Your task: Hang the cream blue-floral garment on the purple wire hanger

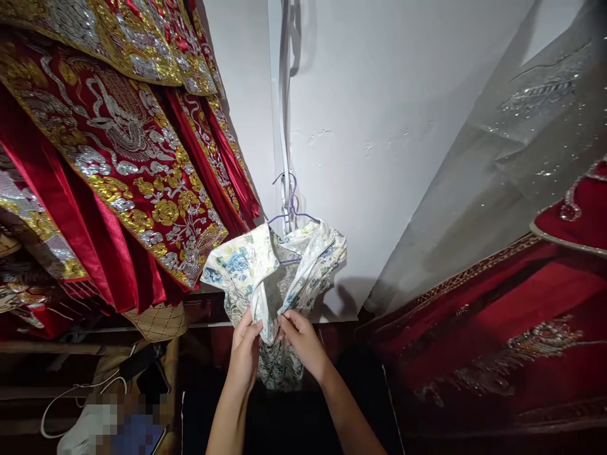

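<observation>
Both hands pinch the front edges of a floral garment (260, 265)

The garment is straight ahead of the person, on a purple hanger (292, 205) before a white wall (370, 95). Its shoulders and collar sit above and beyond the hands; its darker lower part hangs down between the wrists.

The left hand (245, 347) is closed, thumb against fingers, on the front edge nearest it. The right hand (300, 341) grips the opposite edge between thumb and fingertips — the two hands near each other but apart, the open neckline above them.

The hanger's hook is beside a pale vertical strip (285, 95); whether it catches there I cannot tell. Red embroidered clothing (142, 170) hangs to the left — sheer pale fabric (450, 170) to the right.
</observation>
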Motion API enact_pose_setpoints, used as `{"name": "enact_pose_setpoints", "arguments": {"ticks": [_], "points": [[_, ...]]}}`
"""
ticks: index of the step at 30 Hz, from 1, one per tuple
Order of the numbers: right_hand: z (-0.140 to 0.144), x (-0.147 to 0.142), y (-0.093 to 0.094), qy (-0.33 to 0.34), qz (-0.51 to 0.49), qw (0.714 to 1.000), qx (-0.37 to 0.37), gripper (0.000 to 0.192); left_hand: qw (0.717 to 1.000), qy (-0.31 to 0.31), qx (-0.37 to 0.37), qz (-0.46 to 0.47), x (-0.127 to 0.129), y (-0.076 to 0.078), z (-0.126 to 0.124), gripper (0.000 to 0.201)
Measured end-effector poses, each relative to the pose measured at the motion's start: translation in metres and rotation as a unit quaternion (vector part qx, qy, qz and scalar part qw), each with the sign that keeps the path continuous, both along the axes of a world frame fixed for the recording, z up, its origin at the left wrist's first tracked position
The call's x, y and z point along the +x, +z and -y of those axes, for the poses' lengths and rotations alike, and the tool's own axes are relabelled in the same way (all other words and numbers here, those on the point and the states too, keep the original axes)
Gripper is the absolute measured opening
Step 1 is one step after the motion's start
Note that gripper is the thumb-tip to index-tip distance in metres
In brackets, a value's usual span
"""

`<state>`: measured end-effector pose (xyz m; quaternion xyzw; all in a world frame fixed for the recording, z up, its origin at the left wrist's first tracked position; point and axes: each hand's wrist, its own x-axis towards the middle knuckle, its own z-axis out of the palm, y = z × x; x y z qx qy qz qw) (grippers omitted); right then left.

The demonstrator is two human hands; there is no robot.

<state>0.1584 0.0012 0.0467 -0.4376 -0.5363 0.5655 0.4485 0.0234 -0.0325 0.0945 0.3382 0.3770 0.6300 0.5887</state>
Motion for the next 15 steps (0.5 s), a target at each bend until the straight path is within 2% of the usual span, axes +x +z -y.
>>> {"name": "enact_pose_setpoints", "arguments": {"ticks": [7, 9, 11, 13, 15], "points": [[0.014, -0.005, -0.006, -0.012, -0.061, 0.998, -0.031, 0.031, 0.999, -0.031, -0.015, 0.007, 0.004, 0.010, 0.008, 0.042], [0.013, -0.001, -0.005, -0.026, -0.055, 0.997, -0.037, 0.028, 1.000, -0.012, 0.002, -0.007, 0.009, 0.005, 0.006, 0.038], [0.012, 0.005, -0.005, -0.038, -0.039, 0.998, -0.044, 0.027, 0.997, 0.054, 0.035, -0.049, 0.014, -0.009, 0.002, 0.034], [0.012, 0.012, -0.006, -0.039, -0.016, 0.998, -0.051, 0.028, 0.981, 0.117, 0.062, -0.142, 0.019, -0.032, -0.001, 0.031], [0.015, 0.018, -0.007, -0.029, 0.010, 0.998, -0.060, 0.026, 0.959, 0.109, 0.068, -0.251, 0.026, -0.056, -0.002, 0.030]]}}
